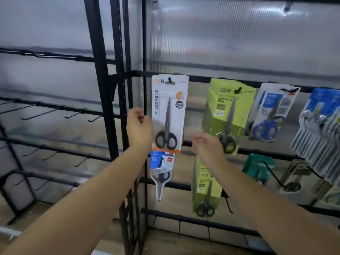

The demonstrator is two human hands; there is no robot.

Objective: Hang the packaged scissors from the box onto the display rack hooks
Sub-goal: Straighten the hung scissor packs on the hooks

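Hanging from a black hook (168, 79) on the top bar of the black metal display rack (103, 92), a white and orange card pack of black-handled scissors (168, 115) sat at the left end of the row, with more cards of the same kind stacked behind it. The left hand (139, 128) was raised just beside the pack's left edge, its fingers loosely curled; motion blur hid whether they touched the card, and they held nothing that could be made out. The right hand (207, 144) hovered lower, to the right of the pack's bottom corner, apart from it, with fingers relaxed and slightly spread and nothing in them. Both bare forearms reached up from the near edge of the view.

To the right on the same bar hung a stack of lime green card packs of dark-handled scissors (227, 115), then a white and blue pack of blue-handled scissors (270, 115), and at the far right a thick row of blue and grey packs (320, 129). On the lower bars hung a small blue and white pack of scissors pointing down (161, 172), a second stack of lime green packs (205, 190) and a dark green pack (258, 168). Behind the rack stood a ribbed translucent plastic wall (239, 37). The left bay of the rack carried rows of bare black hooks (42, 113).
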